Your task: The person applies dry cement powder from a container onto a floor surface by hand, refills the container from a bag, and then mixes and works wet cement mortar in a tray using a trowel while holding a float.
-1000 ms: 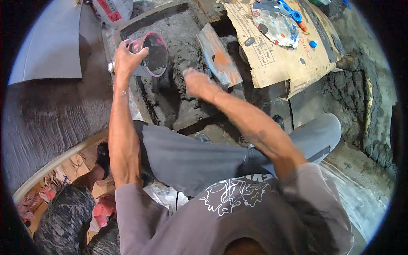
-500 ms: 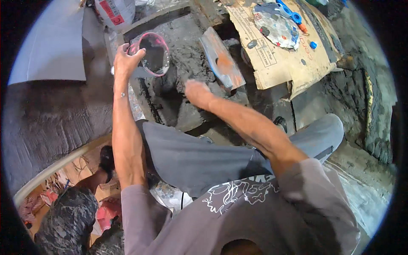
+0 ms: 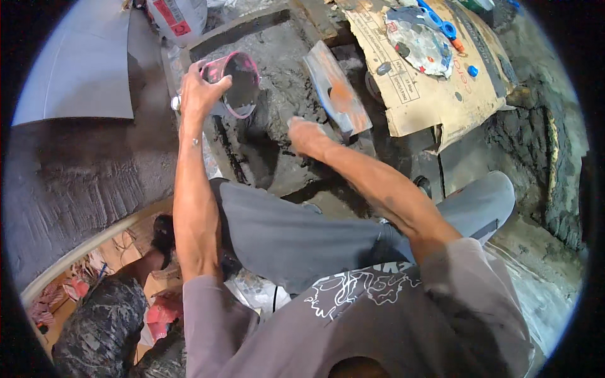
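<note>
My left hand [image 3: 200,96] grips a pink-rimmed plastic tub [image 3: 253,70] at its left side, thumb over the rim. The tub is tilted, its dark opening turned to the right, above grey wet mortar [image 3: 283,66] in a shallow framed trough [image 3: 244,28]. My right hand [image 3: 307,136] is closed over the mortar, right of the tub. Its fingers are blurred, and whatever they hold cannot be made out. Just beyond it, a long flat tool like a plastering float [image 3: 343,94], with an orange patch and a blue edge, lies across the trough's right side.
Flattened cardboard [image 3: 403,113] at the right bears a stained paper plate [image 3: 419,41], a blue-handled tool [image 3: 448,29] and a blue cap [image 3: 472,71]. A white sack [image 3: 179,19] stands at the far left. Another person's dark patterned trouser leg [image 3: 97,321] shows at the lower left.
The whole view has shifted slightly, carrying the scene rightward. The tub has turned a little more to the right in my left hand. My right hand stays closed over the mortar.
</note>
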A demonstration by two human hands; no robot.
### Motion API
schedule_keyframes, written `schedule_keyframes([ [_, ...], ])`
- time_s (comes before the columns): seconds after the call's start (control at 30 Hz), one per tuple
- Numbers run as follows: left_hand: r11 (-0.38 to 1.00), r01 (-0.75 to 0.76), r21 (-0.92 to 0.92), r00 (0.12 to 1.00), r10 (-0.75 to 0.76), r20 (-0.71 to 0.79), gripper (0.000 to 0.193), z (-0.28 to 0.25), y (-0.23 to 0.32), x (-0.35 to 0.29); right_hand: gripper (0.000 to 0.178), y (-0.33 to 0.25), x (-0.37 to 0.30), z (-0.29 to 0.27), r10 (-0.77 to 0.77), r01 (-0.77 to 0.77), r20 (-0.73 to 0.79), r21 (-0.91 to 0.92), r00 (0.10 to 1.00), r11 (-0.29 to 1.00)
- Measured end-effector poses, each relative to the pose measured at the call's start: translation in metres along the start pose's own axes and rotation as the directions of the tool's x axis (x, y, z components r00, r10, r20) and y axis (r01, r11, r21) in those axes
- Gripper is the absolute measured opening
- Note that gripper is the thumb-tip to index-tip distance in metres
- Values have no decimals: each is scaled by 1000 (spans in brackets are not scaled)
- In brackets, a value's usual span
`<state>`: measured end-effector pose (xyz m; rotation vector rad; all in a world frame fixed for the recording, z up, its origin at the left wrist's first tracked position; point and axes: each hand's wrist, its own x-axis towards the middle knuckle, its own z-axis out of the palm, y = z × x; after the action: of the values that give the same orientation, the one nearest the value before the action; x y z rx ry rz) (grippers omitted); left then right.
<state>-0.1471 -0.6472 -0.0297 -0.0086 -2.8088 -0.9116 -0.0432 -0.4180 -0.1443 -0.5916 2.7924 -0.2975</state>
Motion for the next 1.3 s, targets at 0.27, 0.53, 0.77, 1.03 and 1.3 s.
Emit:
schedule_keyframes([
  [0.27,983,-94,155,995,88,50,75,-6,2,-19,16,24,25,-66,-73,109,413,-64,908,992],
  [0.53,913,-283,294,955,238,179,80,3,40,-22,29,-8,-11,-8,71,-79,135,54,988,995],
  [0.77,886,-326,331,945,295,143,87,-4,45,-14,14,9,0,-74,-120,164,361,-95,925,982],
  [1.03,982,-72,175,988,95,-124,88,-33,-8,0,17,3,-29,-36,-247,306,255,-227,935,925],
  [1.3,966,256,35,936,-239,-259,83,-48,-53,3,23,-43,16,-55,-141,139,-2,-127,990,982],
])
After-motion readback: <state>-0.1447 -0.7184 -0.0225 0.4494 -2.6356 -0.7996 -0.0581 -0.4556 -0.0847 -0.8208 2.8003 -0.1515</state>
